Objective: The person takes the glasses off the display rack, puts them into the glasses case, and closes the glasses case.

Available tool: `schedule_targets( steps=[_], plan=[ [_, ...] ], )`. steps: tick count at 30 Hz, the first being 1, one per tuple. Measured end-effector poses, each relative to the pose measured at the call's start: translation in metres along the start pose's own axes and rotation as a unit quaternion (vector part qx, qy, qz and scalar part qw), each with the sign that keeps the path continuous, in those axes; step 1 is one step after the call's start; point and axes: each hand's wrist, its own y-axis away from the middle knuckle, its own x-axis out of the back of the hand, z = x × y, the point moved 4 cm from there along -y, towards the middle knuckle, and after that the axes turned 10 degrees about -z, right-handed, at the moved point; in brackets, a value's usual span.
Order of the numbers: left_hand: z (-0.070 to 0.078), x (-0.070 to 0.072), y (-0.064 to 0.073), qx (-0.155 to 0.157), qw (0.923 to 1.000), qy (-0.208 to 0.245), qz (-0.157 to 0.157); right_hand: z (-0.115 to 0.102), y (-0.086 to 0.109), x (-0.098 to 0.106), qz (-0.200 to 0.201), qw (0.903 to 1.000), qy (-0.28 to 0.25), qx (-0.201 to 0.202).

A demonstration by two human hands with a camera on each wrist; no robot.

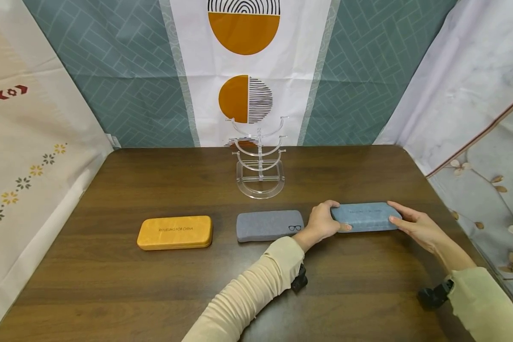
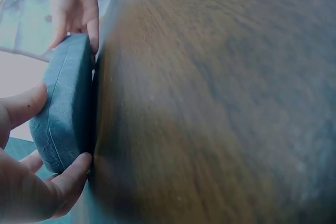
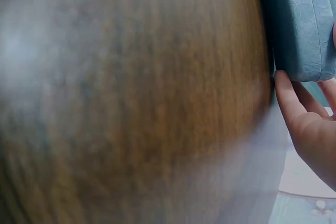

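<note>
A closed blue glasses case [image 1: 363,217] lies lengthwise at the right of the table, held between my two hands. My left hand [image 1: 322,221] grips its left end, thumb on the near side and fingers round the far side. At the opposite end my right hand [image 1: 420,230] holds it the same way. In the left wrist view the blue case [image 2: 65,103] shows its lid seam, with fingertips low against the table. A corner of the case [image 3: 304,30] appears in the right wrist view. Whether it is slightly raised I cannot tell.
Just left of my left hand lies a grey glasses case [image 1: 267,225] with a small spectacles print. Farther left is a yellow case [image 1: 175,232] with lettering. A clear, tiered display stand [image 1: 260,192] stands at the back middle of the wooden table [image 1: 111,285]. Patterned cloths hang around.
</note>
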Motion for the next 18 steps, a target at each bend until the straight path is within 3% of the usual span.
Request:
schedule_targets(
  steps=[8,13,18],
  plan=[
    [0.0007,0.0019,-0.0006,-0.005,1.0,0.006,-0.001,-0.0008,-0.0006,-0.001,0.002,0.9997,-0.024,0.0],
    [-0.0001,0.001,-0.0003,0.006,0.9995,0.029,-0.012,-0.0026,-0.0003,0.002,0.015,0.9993,0.028,-0.019],
    [-0.0002,-0.0021,0.0009,0.009,0.9997,0.02,-0.005,-0.002,-0.0014,0.0025,0.041,0.9968,0.065,-0.022]
  ],
)
